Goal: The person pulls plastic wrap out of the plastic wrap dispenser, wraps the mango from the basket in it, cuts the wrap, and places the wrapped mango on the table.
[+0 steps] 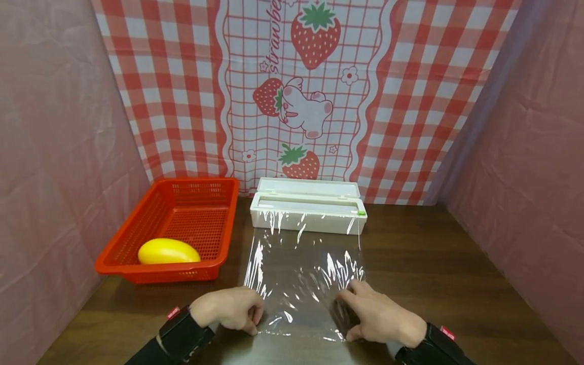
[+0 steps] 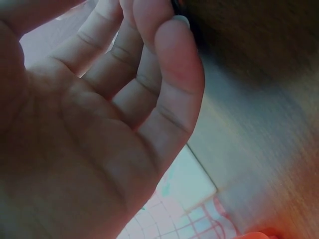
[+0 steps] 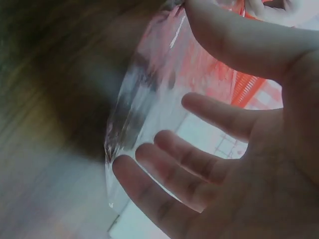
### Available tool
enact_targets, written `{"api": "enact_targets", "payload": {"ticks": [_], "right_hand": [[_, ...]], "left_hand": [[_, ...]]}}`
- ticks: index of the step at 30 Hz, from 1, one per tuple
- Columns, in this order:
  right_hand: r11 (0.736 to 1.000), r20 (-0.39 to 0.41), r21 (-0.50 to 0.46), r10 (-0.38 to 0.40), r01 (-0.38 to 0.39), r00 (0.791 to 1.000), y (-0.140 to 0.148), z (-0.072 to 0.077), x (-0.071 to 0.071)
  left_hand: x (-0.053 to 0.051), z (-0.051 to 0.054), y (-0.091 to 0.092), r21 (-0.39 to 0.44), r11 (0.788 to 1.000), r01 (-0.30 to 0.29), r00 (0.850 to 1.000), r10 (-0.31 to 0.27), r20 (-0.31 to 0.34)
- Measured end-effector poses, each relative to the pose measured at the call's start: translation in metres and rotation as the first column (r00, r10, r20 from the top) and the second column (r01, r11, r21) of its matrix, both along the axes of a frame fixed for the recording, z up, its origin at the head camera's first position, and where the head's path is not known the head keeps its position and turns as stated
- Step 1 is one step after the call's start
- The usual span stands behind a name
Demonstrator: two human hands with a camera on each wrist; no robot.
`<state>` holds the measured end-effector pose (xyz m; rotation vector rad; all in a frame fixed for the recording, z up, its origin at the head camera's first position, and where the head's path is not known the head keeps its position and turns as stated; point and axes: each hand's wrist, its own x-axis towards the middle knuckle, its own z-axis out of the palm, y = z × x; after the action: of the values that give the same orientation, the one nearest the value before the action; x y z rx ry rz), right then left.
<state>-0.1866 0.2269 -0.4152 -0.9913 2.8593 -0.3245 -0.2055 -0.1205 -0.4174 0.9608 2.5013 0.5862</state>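
A sheet of clear cling film (image 1: 296, 284) stretches over the table from the front of a white cling film dispenser (image 1: 307, 222), whose lid (image 1: 310, 187) stands raised. The left hand (image 1: 232, 307) pinches the film's near left corner, its fingers curled in the left wrist view. At the near right corner, the right hand (image 1: 378, 314) touches the film. Its thumb and fingers are apart, and the fingers (image 3: 164, 184) lie fairly straight against the film in the right wrist view. What lies under the left fingertips is hidden.
An orange-red plastic basket (image 1: 223, 238) stands on the left, with a yellow oval mango-like fruit (image 1: 168, 251) in it. A strawberry-print checked cloth (image 1: 292, 101) hangs behind the brown wooden table (image 1: 420, 263). Pink cloth walls (image 1: 524, 152) close off both sides.
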Motion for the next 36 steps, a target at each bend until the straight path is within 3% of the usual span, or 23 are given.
{"api": "enact_targets", "payload": {"ticks": [9, 13, 24, 28, 32, 36], "right_hand": [[0.997, 0.076, 0.076, 0.006, -0.012, 0.997, 0.003, 0.001, 0.002], [0.997, 0.075, 0.07, 0.013, -0.018, 0.997, 0.004, 0.0, 0.003], [0.999, 0.092, 0.046, 0.002, -0.007, 0.996, 0.005, -0.001, 0.003], [0.998, 0.062, 0.063, 0.007, -0.011, 0.998, 0.003, -0.001, 0.003], [0.998, 0.056, 0.069, -0.001, -0.003, 0.998, 0.003, -0.002, 0.003], [0.997, 0.04, 0.074, -0.002, -0.001, 0.999, 0.003, -0.003, 0.003]], "left_hand": [[0.0, 0.001, 0.001, -0.004, 1.0, -0.027, 0.999, 0.027, 0.016], [0.001, 0.002, 0.001, -0.013, 1.0, -0.027, 1.0, 0.027, 0.012], [0.002, 0.01, 0.001, 0.034, 0.999, 0.017, 0.999, -0.016, -0.031], [0.003, 0.02, 0.0, 0.073, 0.997, 0.03, 0.998, -0.026, -0.05], [0.001, 0.036, -0.003, 0.121, 0.992, 0.031, 0.996, -0.021, -0.084], [-0.003, 0.056, -0.01, 0.175, 0.984, 0.035, 0.981, 0.0, -0.196]]}}
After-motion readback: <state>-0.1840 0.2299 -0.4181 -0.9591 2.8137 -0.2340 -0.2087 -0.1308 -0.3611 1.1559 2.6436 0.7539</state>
